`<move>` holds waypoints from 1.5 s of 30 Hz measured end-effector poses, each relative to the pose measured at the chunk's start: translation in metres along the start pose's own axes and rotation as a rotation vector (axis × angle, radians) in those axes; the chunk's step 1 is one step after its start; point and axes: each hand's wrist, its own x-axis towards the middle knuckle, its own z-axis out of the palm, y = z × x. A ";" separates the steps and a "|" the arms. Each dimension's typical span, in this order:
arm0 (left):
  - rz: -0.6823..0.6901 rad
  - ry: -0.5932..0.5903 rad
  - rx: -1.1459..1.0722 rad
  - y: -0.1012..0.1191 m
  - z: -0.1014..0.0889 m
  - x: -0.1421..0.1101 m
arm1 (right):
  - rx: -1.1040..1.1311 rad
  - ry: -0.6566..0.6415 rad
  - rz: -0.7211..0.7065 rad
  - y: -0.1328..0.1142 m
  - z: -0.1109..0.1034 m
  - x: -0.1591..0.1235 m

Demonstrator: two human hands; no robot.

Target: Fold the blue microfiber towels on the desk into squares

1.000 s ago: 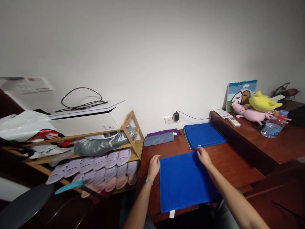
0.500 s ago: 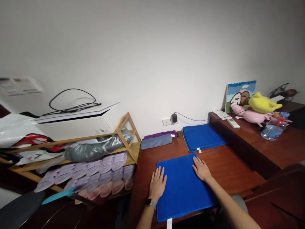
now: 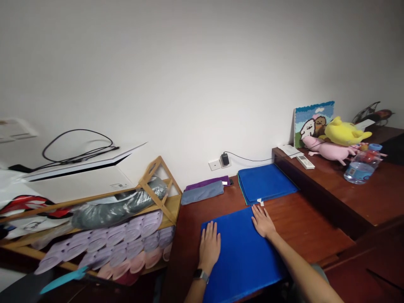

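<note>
A blue cloth (image 3: 241, 252) lies spread flat on the brown wooden table (image 3: 303, 223), its near edge reaching the table's front. My left hand (image 3: 210, 244), with a watch on the wrist, rests palm down on the cloth's left side, fingers stretched out. On the upper right corner lies my right hand (image 3: 263, 221), also flat with its fingers extended. Behind that hand sits a stack of folded blue cloths (image 3: 267, 182) with a white tag at its front edge. Folded grey-blue cloth (image 3: 202, 192) and purple cloth (image 3: 208, 182) lie at the back left, by the wall.
A wooden rack (image 3: 160, 189) to the left holds several slippers (image 3: 118, 235) and a white box (image 3: 82, 179). On the raised right surface are a water bottle (image 3: 360, 170), pink and yellow plush toys (image 3: 344, 132), a remote (image 3: 305, 162) and a picture (image 3: 312, 122). A charger (image 3: 225, 159) is plugged into the wall.
The view has shifted slightly. Both hands stay flat on the blue cloth, with the left hand a little farther in over its upper left part.
</note>
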 end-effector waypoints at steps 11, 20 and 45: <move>0.227 -0.174 -0.227 0.134 0.040 0.083 | -0.016 -0.024 -0.020 0.004 0.000 0.001; -0.148 -0.096 0.002 -0.073 0.018 0.010 | -0.023 0.000 0.009 0.005 0.005 0.001; -0.115 0.170 -0.356 -0.076 0.008 -0.009 | 0.442 0.089 -0.056 0.025 0.036 -0.239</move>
